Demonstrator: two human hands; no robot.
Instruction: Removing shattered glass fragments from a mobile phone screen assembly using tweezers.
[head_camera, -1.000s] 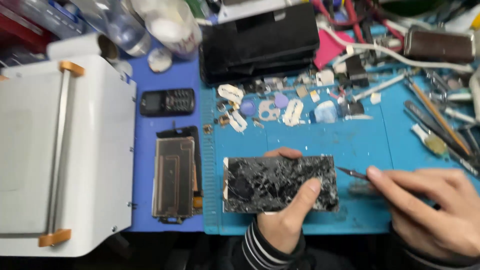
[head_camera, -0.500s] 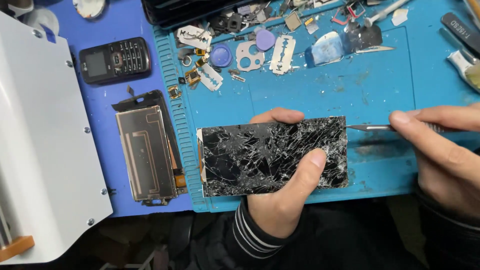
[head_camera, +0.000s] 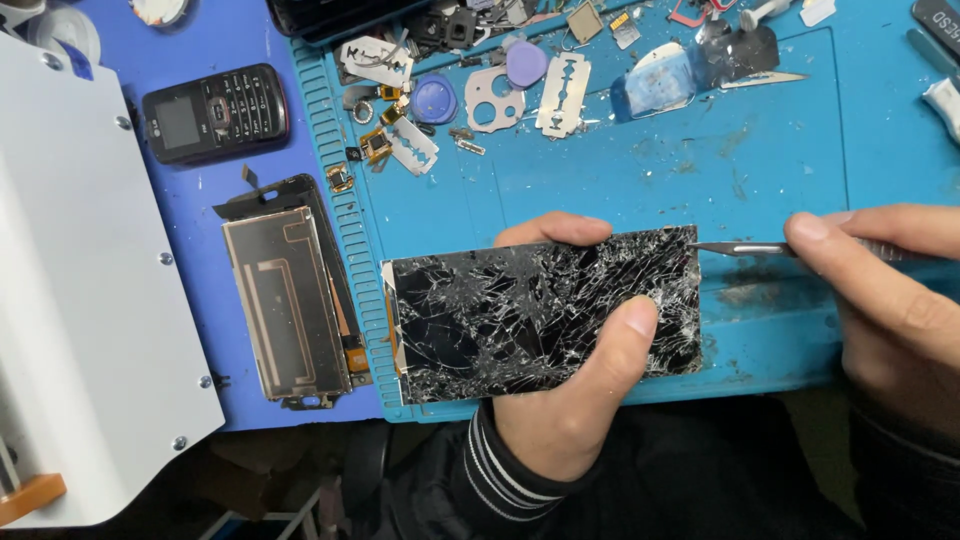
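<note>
Here, the left hand (head_camera: 570, 400) clamps a shattered phone screen (head_camera: 545, 312) flat over the blue mat (head_camera: 800, 150).
Right hand (head_camera: 890, 300), at 3 o'clock, pinches a thin metal blade (head_camera: 740, 248), tip at the screen's edge, steadied for prying.

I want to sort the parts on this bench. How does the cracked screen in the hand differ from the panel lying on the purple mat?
The cracked screen is black and covered with white fracture lines; the panel is coppery and shows no cracks. The left hand holds the cracked screen over the blue mat, long side across, while the panel lies untouched, long side up and down. Both are flat phone-sized rectangles.
</note>
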